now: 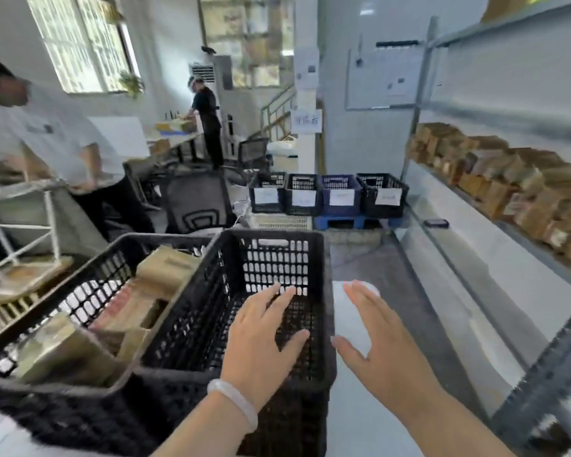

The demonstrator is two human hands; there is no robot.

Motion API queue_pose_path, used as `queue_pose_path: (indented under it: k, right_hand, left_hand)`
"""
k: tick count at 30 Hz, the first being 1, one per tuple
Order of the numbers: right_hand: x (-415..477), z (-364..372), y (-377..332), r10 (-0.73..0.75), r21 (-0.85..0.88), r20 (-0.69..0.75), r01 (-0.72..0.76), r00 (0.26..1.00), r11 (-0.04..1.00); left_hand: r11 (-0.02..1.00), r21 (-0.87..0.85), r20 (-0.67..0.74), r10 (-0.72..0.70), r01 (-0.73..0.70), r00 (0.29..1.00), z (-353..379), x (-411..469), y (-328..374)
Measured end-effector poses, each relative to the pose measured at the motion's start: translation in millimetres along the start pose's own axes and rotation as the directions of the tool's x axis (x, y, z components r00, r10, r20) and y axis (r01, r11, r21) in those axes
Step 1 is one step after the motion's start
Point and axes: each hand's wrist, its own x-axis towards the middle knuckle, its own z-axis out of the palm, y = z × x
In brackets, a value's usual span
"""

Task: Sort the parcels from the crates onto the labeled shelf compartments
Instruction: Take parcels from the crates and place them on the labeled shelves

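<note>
Hands (264, 338) hover flat over crate (277, 235) and floor (360, 423).

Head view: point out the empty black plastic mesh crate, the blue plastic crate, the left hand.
Empty black plastic mesh crate (277, 233): head view, far rim.
Blue plastic crate (342, 210): head view, front wall.
Left hand (261, 344): head view, back.

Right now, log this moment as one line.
left hand: open above right crate | right hand: open, holding nothing | left crate: parcels inside | right crate: none visible
</note>
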Motion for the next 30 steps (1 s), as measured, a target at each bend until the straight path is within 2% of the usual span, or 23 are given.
queue_pose_path:
  k: [5,9,13,16,21,24,27,30]
  right_hand:
    - [38,70,-56,-0.118,0.053,0.15,0.111,0.982,0.992]
    - [65,108,-80,-0.18,0.115,0.215,0.158,0.96,0.981]
    - [101,140,-105,-0.278,0.196,0.276,0.229,0.92,0.954]
    - [127,163,-125,-0.373,0.258,0.302,0.301,0.878,0.918]
    - [157,202,-153,-0.481,0.354,0.363,0.36,0.798,0.863]
    - [164,223,-164,-0.529,0.384,0.418,0.384,0.738,0.84]
    - [165,239,-173,-0.527,0.428,0.476,0.338,0.704,0.838]
    - [163,250,-180,-0.549,0.437,0.5,0.352,0.669,0.827]
  left_hand:
    - [0.983,0.06,-0.03,-0.174,0.175,0.984,-43,-7,-81]
    - [0.959,0.092,-0.037,-0.267,0.269,0.963,-61,-18,-127]
    - [0.908,0.144,-0.155,-0.372,0.393,0.915,-77,-23,-164]
    - [0.806,0.206,-0.254,-0.503,0.555,0.826,-97,-21,-194]
    - [0.521,0.361,-0.225,-0.756,0.773,0.614,-127,-15,-250]
    - [0.395,0.407,-0.135,-0.866,0.824,0.482,-133,-14,-277]
    - [0.277,0.431,-0.067,-0.939,0.858,0.337,-138,-13,-300]
    - [0.234,0.458,-0.01,-0.963,0.857,0.268,-143,-12,-321]
